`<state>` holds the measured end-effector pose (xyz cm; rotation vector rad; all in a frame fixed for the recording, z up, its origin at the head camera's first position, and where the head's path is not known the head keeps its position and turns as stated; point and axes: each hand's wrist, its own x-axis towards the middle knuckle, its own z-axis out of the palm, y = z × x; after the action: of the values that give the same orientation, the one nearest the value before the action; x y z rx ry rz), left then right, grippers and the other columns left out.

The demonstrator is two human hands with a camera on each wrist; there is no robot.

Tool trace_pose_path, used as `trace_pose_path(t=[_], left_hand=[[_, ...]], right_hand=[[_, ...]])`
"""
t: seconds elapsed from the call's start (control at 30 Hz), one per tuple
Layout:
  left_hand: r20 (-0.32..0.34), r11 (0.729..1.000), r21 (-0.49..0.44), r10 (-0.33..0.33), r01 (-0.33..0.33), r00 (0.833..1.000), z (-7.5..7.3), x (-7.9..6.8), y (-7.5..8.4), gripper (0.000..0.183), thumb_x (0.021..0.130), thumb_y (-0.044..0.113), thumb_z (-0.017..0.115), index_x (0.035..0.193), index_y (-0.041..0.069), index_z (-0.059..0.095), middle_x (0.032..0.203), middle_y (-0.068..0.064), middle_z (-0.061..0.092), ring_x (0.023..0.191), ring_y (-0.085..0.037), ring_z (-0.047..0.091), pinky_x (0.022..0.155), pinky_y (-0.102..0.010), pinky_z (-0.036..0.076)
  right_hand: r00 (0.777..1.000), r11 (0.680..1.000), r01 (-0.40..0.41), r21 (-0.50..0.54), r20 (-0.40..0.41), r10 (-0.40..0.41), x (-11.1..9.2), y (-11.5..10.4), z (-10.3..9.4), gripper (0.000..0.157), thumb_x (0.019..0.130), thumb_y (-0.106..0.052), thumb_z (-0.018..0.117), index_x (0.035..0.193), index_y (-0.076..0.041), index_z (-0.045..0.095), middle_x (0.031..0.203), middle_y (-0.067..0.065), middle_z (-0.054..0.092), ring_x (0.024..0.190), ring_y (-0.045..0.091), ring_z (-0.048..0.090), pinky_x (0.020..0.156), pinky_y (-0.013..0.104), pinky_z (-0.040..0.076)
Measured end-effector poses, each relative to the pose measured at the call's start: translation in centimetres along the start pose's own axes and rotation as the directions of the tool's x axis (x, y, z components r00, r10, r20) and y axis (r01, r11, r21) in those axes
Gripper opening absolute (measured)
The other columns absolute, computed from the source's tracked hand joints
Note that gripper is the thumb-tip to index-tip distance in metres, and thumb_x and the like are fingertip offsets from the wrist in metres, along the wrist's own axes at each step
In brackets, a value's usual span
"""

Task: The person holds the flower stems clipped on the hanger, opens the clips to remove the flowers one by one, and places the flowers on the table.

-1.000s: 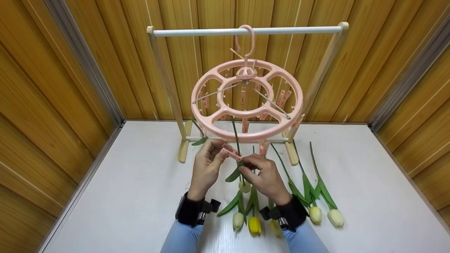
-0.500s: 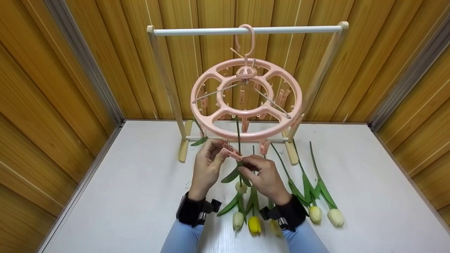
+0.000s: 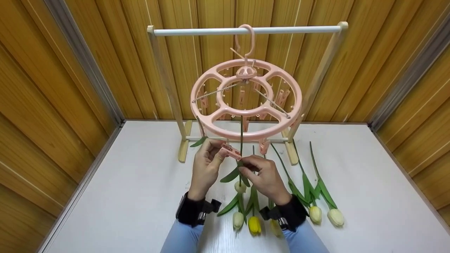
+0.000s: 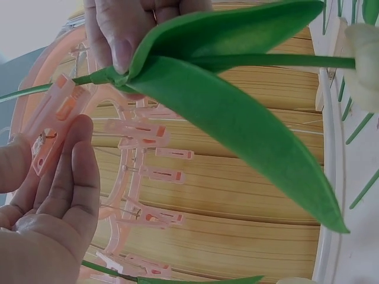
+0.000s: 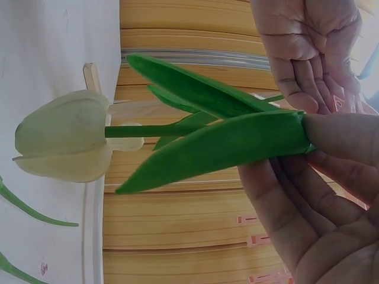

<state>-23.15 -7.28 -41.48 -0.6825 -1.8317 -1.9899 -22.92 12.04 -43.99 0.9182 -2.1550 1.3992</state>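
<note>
My left hand point(image 3: 206, 170) pinches a pink clothespin point(image 3: 231, 151) between thumb and fingers, below the front rim of a round pink hanger point(image 3: 242, 135). My right hand point(image 3: 263, 175) pinches the stem of a white artificial tulip point(image 5: 62, 136) where its green leaves begin. The tulip points bloom down, its stem rising past the clothespin toward the hanger. In the left wrist view, the clothespin's end lies at the stem point(image 4: 29, 92); whether it clamps it I cannot tell. Another tulip point(image 3: 199, 141) hangs at the hanger's left.
A wooden stand with a white bar point(image 3: 197, 32) carries the hanger. More clothespins dangle from it, one at front right point(image 3: 264, 147). Several tulips lie on the white table point(image 3: 140, 196), including a yellow one point(image 3: 254, 225) and a white one point(image 3: 335, 218) at right.
The held tulip has swung a little, its stem top going right and its bloom left, so it stands more upright. Both hands stay almost in place, still holding clothespin and tulip.
</note>
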Motion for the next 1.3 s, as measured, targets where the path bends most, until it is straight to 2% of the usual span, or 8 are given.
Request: trace_pose_path(t=[0.27,0.43,0.67,0.87,1.13,1.3], left_hand=[[-0.014,0.999,0.006,-0.033,0.033,0.999,0.02,0.03,0.14,0.024,0.103,0.003,0.059,0.122,-0.012,0.057,0.107,-0.023,0.069,0.101,-0.02,0.072,0.088,-0.033,0.058],[-0.015,1.0,0.003,-0.026,0.026,1.0,-0.09,0.0,0.07,0.026,0.102,0.002,0.059,0.123,-0.013,0.055,0.107,-0.023,0.069,0.101,-0.019,0.072,0.088,-0.031,0.057],[-0.01,1.0,-0.013,-0.023,0.023,1.0,-0.08,0.04,0.05,0.024,0.103,0.002,0.059,0.124,-0.009,0.056,0.108,-0.022,0.069,0.101,-0.021,0.073,0.089,-0.032,0.057],[0.008,0.999,-0.024,-0.03,0.03,1.0,-0.07,0.03,0.05,0.028,0.104,0.002,0.057,0.127,-0.014,0.052,0.108,-0.024,0.069,0.101,-0.022,0.073,0.094,-0.034,0.057],[-0.003,0.999,0.032,-0.024,0.024,1.0,-0.27,0.03,-0.13,0.03,0.105,0.004,0.056,0.132,-0.01,0.053,0.111,-0.022,0.067,0.103,-0.021,0.071,0.09,-0.03,0.055],[0.005,0.999,0.04,-0.014,0.013,1.0,-0.37,0.08,-0.1,0.031,0.106,0.006,0.055,0.134,-0.007,0.053,0.11,-0.02,0.069,0.1,-0.022,0.072,0.088,-0.03,0.055]], right_hand=[[1.0,1.0,-0.024,-0.011,-0.006,0.024,-0.09,0.03,0.01,0.014,0.092,-0.001,0.075,0.105,-0.004,0.076,0.094,0.006,0.073,0.078,0.017,0.068,0.07,0.024,0.055],[1.0,1.0,-0.027,-0.01,-0.003,0.027,-0.1,-0.02,-0.04,0.014,0.092,0.001,0.074,0.105,-0.004,0.076,0.093,0.007,0.073,0.076,0.016,0.066,0.069,0.023,0.053],[1.0,1.0,-0.012,-0.012,-0.003,0.012,-0.03,-0.06,-0.1,0.014,0.092,0.002,0.074,0.103,-0.006,0.076,0.091,0.007,0.072,0.074,0.014,0.064,0.067,0.023,0.051],[1.0,1.0,-0.004,-0.017,-0.001,0.004,-0.01,-0.14,-0.12,0.012,0.092,0.001,0.074,0.102,-0.006,0.076,0.091,0.005,0.072,0.073,0.014,0.063,0.066,0.024,0.051],[1.0,1.0,-0.008,-0.001,0.005,0.008,-0.02,-0.21,-0.34,0.011,0.092,0.0,0.075,0.103,-0.003,0.076,0.092,0.006,0.073,0.077,0.017,0.067,0.069,0.024,0.054],[1.0,1.0,-0.003,-0.015,0.008,0.003,-0.04,-0.15,-0.52,0.013,0.091,-0.001,0.076,0.105,0.001,0.075,0.093,0.006,0.073,0.079,0.019,0.069,0.071,0.027,0.057]])
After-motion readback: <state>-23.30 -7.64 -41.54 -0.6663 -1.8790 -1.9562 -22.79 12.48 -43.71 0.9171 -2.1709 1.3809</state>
